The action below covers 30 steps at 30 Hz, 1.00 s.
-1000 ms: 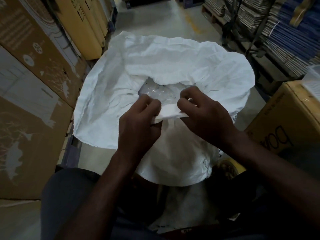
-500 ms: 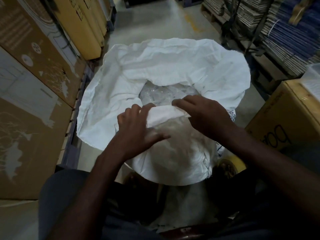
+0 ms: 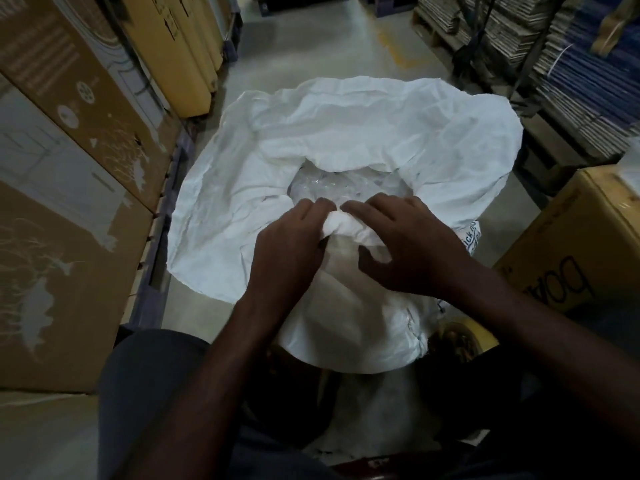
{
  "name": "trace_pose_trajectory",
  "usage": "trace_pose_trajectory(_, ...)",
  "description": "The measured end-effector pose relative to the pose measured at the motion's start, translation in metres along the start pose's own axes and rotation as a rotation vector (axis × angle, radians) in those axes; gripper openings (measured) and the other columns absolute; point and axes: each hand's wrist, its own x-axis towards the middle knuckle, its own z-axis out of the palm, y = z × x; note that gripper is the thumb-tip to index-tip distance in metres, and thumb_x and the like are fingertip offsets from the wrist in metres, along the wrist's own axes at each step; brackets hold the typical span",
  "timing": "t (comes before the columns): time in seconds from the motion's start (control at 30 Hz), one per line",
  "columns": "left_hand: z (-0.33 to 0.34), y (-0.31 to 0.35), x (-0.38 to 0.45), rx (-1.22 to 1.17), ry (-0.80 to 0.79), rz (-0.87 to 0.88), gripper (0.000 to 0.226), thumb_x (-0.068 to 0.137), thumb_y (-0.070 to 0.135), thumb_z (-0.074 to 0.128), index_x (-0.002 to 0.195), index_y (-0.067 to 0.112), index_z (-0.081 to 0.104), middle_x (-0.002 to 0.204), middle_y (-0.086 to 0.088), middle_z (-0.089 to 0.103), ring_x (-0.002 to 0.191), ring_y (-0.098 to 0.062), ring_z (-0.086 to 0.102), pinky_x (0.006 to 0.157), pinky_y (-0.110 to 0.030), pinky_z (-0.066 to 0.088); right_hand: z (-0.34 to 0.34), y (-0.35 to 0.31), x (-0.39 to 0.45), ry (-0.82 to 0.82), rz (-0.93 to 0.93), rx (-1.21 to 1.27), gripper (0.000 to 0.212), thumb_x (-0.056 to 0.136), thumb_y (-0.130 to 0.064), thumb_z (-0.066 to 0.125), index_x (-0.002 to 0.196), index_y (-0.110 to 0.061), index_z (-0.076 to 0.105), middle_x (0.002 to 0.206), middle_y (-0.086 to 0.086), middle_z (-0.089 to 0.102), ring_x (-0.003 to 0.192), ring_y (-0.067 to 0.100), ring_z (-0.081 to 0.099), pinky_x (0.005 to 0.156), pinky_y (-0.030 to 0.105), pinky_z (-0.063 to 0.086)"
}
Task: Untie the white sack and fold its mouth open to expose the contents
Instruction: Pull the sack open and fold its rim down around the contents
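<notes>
The white sack (image 3: pixel 346 133) stands on the floor in front of me with its mouth spread wide and turned outward all round. Clear plastic contents (image 3: pixel 343 183) show through the opening at its middle. My left hand (image 3: pixel 287 251) and my right hand (image 3: pixel 405 244) sit side by side on the near rim (image 3: pixel 346 226), fingers curled over a rolled fold of the sack cloth. Both hands grip that rolled edge. The sack's lower body bulges out below my wrists.
Tall cardboard boxes (image 3: pixel 69 168) line the left side. A brown carton (image 3: pixel 585 244) stands close at the right. Stacked flat cardboard on pallets (image 3: pixel 554 64) fills the far right. A concrete aisle (image 3: pixel 311 46) runs ahead beyond the sack.
Both hands have pushed the near rim down and outward, rolling it into a thick fold. The sack's opening now sits lower and wider, with more plastic showing.
</notes>
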Motion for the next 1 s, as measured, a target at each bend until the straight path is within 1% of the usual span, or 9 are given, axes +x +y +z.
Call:
trace_pose_trajectory(0.13,0.011,-0.011,0.001,0.008,0.013,0.015,0.036,0.088,0.001,0.058,0.118,0.017,0.066,0.095,-0.005,0.059,0.077,-0.034,0.057,0.067,-0.047,0.046,-0.007,0.02,-0.003,-0.261,0.006,0.168,0.092,0.085,-0.041,0.076,0.163,-0.04,0.027,0.139,-0.005,0.054,0.118,0.012,0.051,0.108,0.036,0.04)
trace_pose_trajectory(0.2,0.016,-0.012,-0.002,0.005,-0.042,0.033,0.039,0.095,0.018,0.055,0.133,0.022,0.059,0.105,-0.003,0.053,0.089,-0.03,0.054,0.08,-0.046,0.043,-0.011,0.037,-0.004,-0.412,0.052,0.268,0.103,0.084,-0.037,0.081,0.163,-0.051,0.015,0.141,-0.008,0.054,0.118,0.007,0.049,0.109,0.035,0.041)
trace_pose_trajectory(0.3,0.022,-0.01,-0.011,-0.071,-0.206,-0.005,0.064,0.104,0.068,0.042,0.155,0.029,0.044,0.123,0.003,0.045,0.113,-0.017,0.047,0.1,-0.039,0.032,-0.013,0.05,-0.001,-0.379,0.111,0.21,0.094,0.088,-0.025,0.078,0.159,-0.056,0.024,0.127,-0.012,0.057,0.104,0.014,0.06,0.084,0.038,0.055)
trace_pose_trajectory(0.37,0.025,-0.009,-0.013,-0.094,-0.249,-0.022,0.074,0.104,0.077,0.023,0.158,0.031,0.042,0.127,0.004,0.043,0.119,-0.016,0.045,0.103,-0.037,0.027,-0.013,0.05,0.001,-0.262,0.077,0.087,0.083,0.087,-0.017,0.079,0.155,-0.045,0.041,0.126,-0.01,0.06,0.098,0.02,0.063,0.073,0.034,0.048)
trace_pose_trajectory(0.6,0.017,-0.003,0.001,0.044,-0.037,0.004,0.028,0.107,0.04,0.048,0.12,0.02,0.063,0.105,-0.005,0.053,0.095,-0.03,0.057,0.087,-0.051,0.046,-0.014,0.048,0.005,0.042,-0.088,-0.12,0.051,0.082,-0.023,0.077,0.133,-0.017,0.069,0.122,0.007,0.074,0.107,0.033,0.07,0.096,0.045,0.052)
trace_pose_trajectory(0.7,0.014,-0.01,0.006,0.025,-0.012,-0.017,0.024,0.105,0.036,0.051,0.112,0.017,0.064,0.098,-0.005,0.054,0.088,-0.031,0.058,0.078,-0.05,0.049,-0.024,0.047,0.005,-0.093,0.073,0.064,0.051,0.094,-0.034,0.071,0.143,-0.032,0.061,0.129,-0.003,0.071,0.109,0.028,0.069,0.085,0.038,0.054)
trace_pose_trajectory(0.87,0.019,-0.027,0.0,-0.099,-0.075,-0.085,0.019,0.107,0.034,0.051,0.112,0.018,0.06,0.108,-0.002,0.056,0.095,-0.028,0.059,0.079,-0.047,0.051,-0.029,0.055,-0.002,-0.466,0.055,0.164,0.103,0.079,-0.079,0.068,0.164,-0.048,0.019,0.163,-0.007,0.041,0.148,0.014,0.04,0.125,0.049,0.028)
trace_pose_trajectory(0.93,0.019,-0.03,0.002,-0.099,-0.074,-0.074,0.013,0.107,0.032,0.054,0.107,0.019,0.058,0.111,0.0,0.058,0.098,-0.026,0.058,0.081,-0.045,0.05,-0.021,0.059,-0.005,-0.543,0.072,0.065,0.119,0.073,-0.083,0.07,0.164,-0.05,0.002,0.168,-0.005,0.031,0.155,0.016,0.03,0.128,0.059,0.016)
trace_pose_trajectory(1.0,0.02,-0.029,0.004,-0.098,-0.072,-0.063,0.01,0.106,0.031,0.057,0.104,0.021,0.058,0.109,0.003,0.059,0.098,-0.023,0.057,0.082,-0.045,0.05,-0.013,0.061,-0.005,-0.507,0.103,0.025,0.112,0.079,-0.072,0.075,0.165,-0.046,0.008,0.16,0.0,0.044,0.148,0.022,0.042,0.126,0.061,0.022)
